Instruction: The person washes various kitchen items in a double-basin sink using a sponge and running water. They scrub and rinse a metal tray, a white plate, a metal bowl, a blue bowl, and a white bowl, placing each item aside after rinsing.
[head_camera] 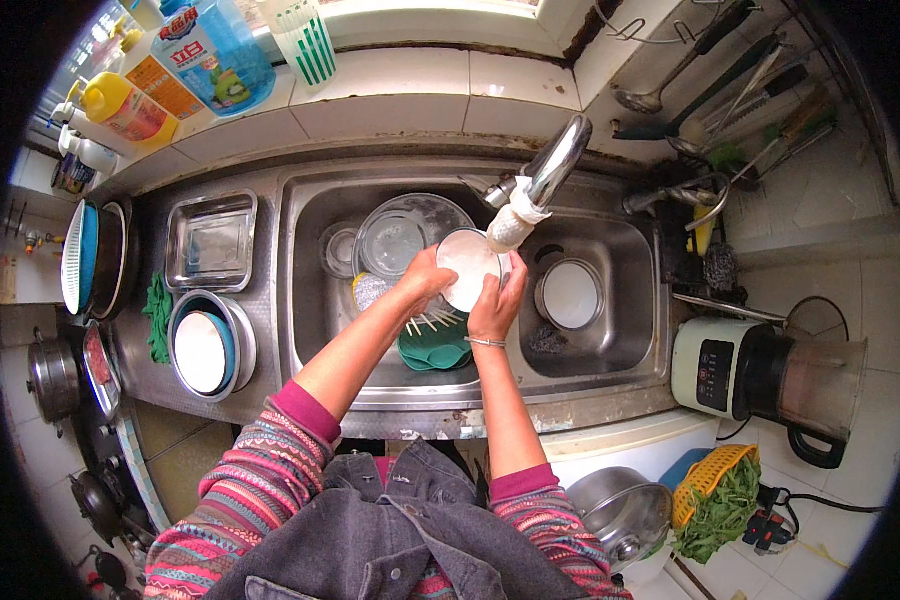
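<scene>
Both hands grip a white bowl (468,268) right under the cloth-wrapped spout of the tap (521,221). My left hand (429,281) has its thumb over the bowl's left rim. On the right side, my right hand (497,300) presses its thumb against the bowl. Below them, the large sink basin (319,330) holds a wide metal bowl with a clear glass bowl (394,244) inside. A yellow-edged sponge (370,291), several pale chopsticks (433,322) and a green plastic basket (435,352) lie close by, partly hidden by my left forearm.
In the smaller right basin, a white bowl (570,295) sits beside a steel scourer (547,340). Left on the drainboard are a rectangular metal tray (211,240), stacked bowls (201,352) and green gloves (157,319). A blender (750,371) stands at right. Bottles (214,60) line the sill.
</scene>
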Motion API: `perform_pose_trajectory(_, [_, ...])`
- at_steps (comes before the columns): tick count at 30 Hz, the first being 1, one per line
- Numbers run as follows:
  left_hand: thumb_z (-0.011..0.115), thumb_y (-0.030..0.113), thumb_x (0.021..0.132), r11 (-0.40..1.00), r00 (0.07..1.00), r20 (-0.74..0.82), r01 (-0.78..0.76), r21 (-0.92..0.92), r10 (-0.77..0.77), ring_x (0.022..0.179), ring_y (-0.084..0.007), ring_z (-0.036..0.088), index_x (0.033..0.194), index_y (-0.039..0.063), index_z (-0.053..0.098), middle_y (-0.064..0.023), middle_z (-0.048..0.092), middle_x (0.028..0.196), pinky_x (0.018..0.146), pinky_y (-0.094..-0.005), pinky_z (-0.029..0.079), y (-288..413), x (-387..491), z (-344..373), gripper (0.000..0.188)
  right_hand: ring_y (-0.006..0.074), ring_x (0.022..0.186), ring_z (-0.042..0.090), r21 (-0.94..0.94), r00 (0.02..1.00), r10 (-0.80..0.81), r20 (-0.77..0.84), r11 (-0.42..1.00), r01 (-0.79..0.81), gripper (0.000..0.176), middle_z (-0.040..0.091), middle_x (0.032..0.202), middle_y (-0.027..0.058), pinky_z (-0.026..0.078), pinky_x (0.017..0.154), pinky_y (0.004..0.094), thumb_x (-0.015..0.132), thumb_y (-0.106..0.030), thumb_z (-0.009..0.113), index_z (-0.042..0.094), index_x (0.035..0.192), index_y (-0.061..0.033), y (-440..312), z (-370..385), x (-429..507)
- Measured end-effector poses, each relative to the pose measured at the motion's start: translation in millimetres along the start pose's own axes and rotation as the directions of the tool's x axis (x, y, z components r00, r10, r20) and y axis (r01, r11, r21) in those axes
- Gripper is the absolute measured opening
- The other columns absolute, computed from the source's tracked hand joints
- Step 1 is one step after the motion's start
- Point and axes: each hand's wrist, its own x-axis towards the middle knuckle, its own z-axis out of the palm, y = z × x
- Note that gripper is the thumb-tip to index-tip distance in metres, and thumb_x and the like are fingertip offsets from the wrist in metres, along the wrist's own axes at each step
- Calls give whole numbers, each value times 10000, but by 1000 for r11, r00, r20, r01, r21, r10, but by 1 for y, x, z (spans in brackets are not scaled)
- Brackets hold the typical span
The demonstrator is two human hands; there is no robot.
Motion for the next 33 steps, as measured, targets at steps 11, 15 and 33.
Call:
perform_pose_trajectory(11, [561,552,811,401,946,-192,75,913,261,748,-419,632,805,-26,688,-275,623,739,637,-468,500,44,0,12,592,371,1074,488,97,992,108,60,989,-114,465,512,1134,245,359,961,424,796,-195,421,437,1197,42,-1,-2,4])
perform_pose_trajectory(15, [583,560,794,318,956,-163,80,945,244,748,-412,635,796,-17,696,-272,625,740,650,-469,500,42,11,8,588,373,1044,510,137,976,201,87,968,-211,455,524,1125,254,376,948,413,795,-179,414,437,1190,45,-7,-1,2])
perform_pose_trajectory(33, [537,-50,698,953,988,-150,-78,-293,35,1046,-216,543,1232,17,472,-119,573,1116,904,-314,445,20,-24,15,542,371,1050,531,-95,993,118,27,989,-115,487,557,1166,181,387,978,402,767,-76,528,500,1247,1,11,4,1])
